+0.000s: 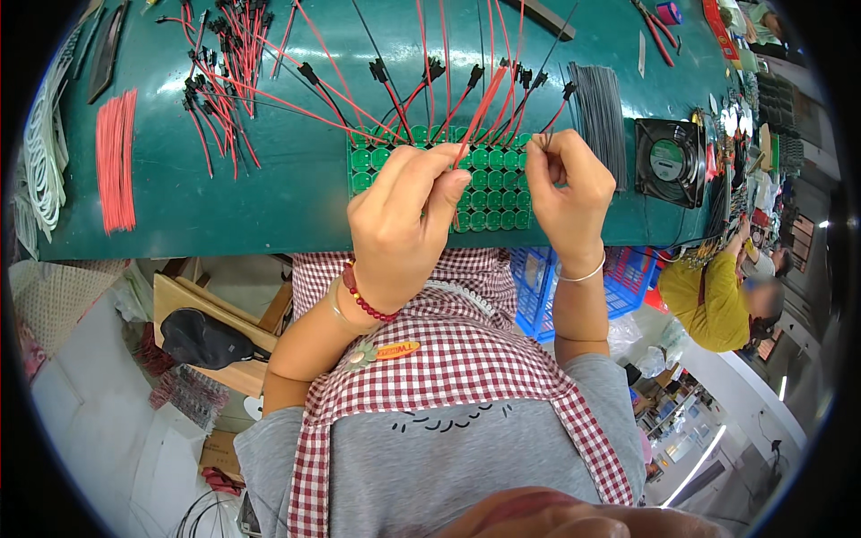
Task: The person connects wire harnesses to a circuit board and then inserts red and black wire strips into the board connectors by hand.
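Observation:
My left hand (402, 211) is closed in a pinch above a green panel of round circuit boards (491, 199). From its fingertips a small bunch of red wires (484, 106) stands up and away. At the panel's right side my right hand (574, 184) is also closed, with thin black wires showing at its fingertips. Red and black leads with black connectors (378, 70) fan out from the panel's far edge. The hands partly cover the near and left boards.
On the green table (269, 215) lie cut red wires (116, 161), grey-black wires (599, 117) and a pile of connector leads (224, 81). A black fan (669, 161) stands to the right, pliers (659, 36) beyond. A blue crate (619, 285) sits below; a person in yellow (713, 305) works at right.

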Motion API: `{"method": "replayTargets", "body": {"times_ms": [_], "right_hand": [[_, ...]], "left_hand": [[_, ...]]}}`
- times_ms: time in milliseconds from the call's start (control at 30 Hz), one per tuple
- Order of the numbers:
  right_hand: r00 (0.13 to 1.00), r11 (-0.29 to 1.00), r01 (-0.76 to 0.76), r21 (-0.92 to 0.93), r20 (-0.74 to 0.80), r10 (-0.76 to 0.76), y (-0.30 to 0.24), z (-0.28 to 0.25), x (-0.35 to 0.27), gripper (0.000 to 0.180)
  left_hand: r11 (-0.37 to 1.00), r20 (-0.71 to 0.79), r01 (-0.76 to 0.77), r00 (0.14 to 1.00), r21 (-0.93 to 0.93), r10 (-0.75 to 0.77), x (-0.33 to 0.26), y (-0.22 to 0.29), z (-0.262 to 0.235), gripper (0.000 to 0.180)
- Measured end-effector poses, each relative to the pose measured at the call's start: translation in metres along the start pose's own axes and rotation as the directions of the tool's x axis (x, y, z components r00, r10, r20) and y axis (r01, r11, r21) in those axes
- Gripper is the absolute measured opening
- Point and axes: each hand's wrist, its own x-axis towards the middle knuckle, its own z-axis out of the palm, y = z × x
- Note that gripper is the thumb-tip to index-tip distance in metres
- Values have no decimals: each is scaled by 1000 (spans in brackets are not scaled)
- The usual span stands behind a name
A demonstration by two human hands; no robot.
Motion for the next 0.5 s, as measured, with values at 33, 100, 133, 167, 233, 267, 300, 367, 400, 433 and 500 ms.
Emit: {"method": "replayTargets", "body": {"times_ms": [33, 100, 133, 167, 233, 267, 300, 367, 400, 433, 500], "right_hand": [[1000, 1000, -3, 9, -2, 3, -1, 0, 0, 13], [1000, 1000, -5, 14, -4, 5, -1, 1, 0, 13], [1000, 1000, -4, 27, -26, 4, -1, 2, 0, 13], [999, 999, -1, 38, -48, 3, -1, 3, 0, 16], [999, 999, -3, 39, -49, 4, 0, 3, -1, 16], [999, 999, -5, 44, -50, 7, 0, 3, -2, 15], [999, 999, -5, 41, -50, 7, 0, 3, -2, 15], [999, 999, -18, 40, -47, 20, 0, 3, -2, 16], [999, 999, -18, 38, -48, 20, 0, 2, -2, 16], [1000, 1000, -14, 24, -26, 15, -1, 1, -2, 13], [1000, 1000, -10, 9, -5, 10, -1, -1, -2, 13]], "left_hand": [[1000, 6, 5, 1000, -1, -5, 0, 1, 0, 16], [1000, 12, 9, 1000, -4, -9, 0, 1, 1, 16], [1000, 16, 10, 1000, -4, -10, 0, 1, 1, 17], [1000, 19, 11, 1000, -5, -11, 0, 1, 2, 17], [1000, -13, -27, 1000, -8, 27, 1, -1, 5, 16], [998, -44, -64, 997, -7, 64, 1, -3, 7, 16], [998, -44, -64, 997, -10, 64, 0, -3, 8, 16], [999, -36, -47, 998, -19, 46, -1, -3, 8, 16], [999, -36, -48, 998, -21, 47, -1, -4, 8, 16], [999, -34, -46, 998, -20, 45, -1, -4, 8, 16], [999, -31, -45, 999, -20, 44, -2, -4, 9, 16]]}}
